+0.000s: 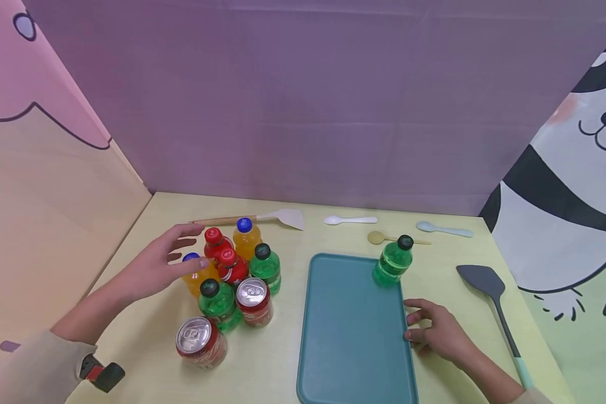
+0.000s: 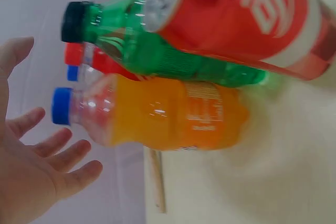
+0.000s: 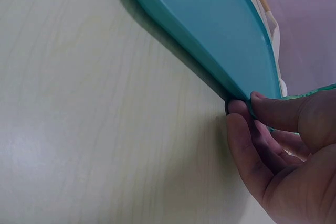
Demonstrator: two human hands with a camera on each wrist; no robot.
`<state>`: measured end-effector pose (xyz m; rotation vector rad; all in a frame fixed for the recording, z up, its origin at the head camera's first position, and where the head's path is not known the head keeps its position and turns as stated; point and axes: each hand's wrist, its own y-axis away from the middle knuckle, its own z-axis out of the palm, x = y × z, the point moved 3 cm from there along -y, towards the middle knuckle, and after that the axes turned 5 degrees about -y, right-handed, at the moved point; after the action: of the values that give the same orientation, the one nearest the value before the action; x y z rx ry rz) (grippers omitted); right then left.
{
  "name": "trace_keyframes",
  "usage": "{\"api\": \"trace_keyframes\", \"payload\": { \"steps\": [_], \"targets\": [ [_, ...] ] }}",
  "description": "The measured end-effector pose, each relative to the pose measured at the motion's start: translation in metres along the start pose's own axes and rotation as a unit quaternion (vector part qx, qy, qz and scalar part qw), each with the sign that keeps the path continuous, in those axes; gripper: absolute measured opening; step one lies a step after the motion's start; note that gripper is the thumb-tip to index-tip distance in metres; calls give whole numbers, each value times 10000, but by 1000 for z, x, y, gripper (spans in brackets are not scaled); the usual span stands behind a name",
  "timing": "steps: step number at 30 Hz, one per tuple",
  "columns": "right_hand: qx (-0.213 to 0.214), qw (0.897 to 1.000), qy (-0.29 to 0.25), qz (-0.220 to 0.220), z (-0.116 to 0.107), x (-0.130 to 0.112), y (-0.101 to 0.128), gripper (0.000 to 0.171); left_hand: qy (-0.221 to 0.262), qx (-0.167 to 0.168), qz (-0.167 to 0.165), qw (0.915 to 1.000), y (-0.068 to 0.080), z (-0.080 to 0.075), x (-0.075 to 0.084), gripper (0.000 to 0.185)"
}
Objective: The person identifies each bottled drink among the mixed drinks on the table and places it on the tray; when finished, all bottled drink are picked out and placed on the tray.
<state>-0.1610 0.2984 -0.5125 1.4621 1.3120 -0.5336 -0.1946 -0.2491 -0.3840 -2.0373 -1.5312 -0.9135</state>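
The work surface is a pale yellow wood-grain tabletop, enclosed by a purple fabric backdrop at the rear, a pink-and-tan cartoon panel on the left and a panda-print panel on the right.

A teal tray lies flat right of centre. One green bottle stands upright on its far right corner. The right hand rests at the tray's right edge; the right wrist view shows thumb and fingers pinching the tray rim.

Left of the tray stands a cluster of drinks: two orange bottles with blue caps, two red-capped bottles, two green bottles with black caps and two red cans. The left hand hovers with fingers spread and relaxed, grasping nothing, just beside the nearest orange bottle; contact cannot be confirmed. The near red can stands at the front of the cluster.

Along the far edge lie a wooden-handled spatula, a white spoon, a tan spoon and a pale blue spoon. A dark grey spatula lies right of the tray.
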Motion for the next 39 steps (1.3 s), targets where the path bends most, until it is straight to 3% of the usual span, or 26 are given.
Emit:
{"api": "trace_keyframes", "payload": {
  "steps": [6, 15, 34, 39],
  "targets": [
    [5, 10000, 21, 41, 0, 0, -1, 71, 198, -328, -195, 9991, 10, 12, -18, 76],
    [69, 10000, 59, 19, 1, -1, 1, 69, 423, -349, -261, 9982, 15, 21, -30, 64],
    [136, 9999, 6, -22, 3, 0, 1, 69, 628, 99, 167, 9978, 13, 29, -48, 56],
    [131, 9999, 34, -77, 2, 1, 1, 69, 453, 421, 85, 9980, 13, 30, -51, 53]
  ]
}}
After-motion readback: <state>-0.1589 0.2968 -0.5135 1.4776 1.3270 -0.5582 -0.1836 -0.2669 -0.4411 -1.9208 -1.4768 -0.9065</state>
